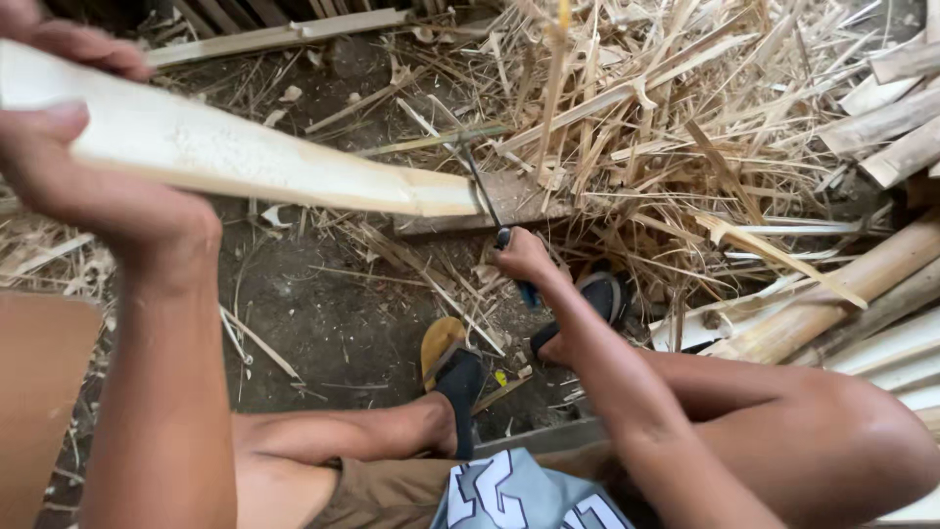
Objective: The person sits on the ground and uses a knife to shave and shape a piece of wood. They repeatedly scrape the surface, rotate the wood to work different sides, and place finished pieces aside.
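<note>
I logged the left hand (88, 186) wrapped shut around the near end of a long pale split bamboo slat (255, 162), thumb on top and fingers beneath. The slat ran from upper left toward the centre, held up off the dirt floor (323, 313), its far end meeting a thin dark knife blade (482, 186). The right hand (524, 257) was closed on that blade's dark handle, just below the slat's tip. I judged the slat stiff and fairly light, rigid enough to hold from one end, though its split edges looked sharp and splintery; a grip well back from the blade seemed safest. Its surface was creamy, smooth and slightly fibrous, squared at the far end. Straw-coloured bamboo shavings (666, 127) were heaped beyond, round bamboo poles (832, 304) lay at right.
</note>
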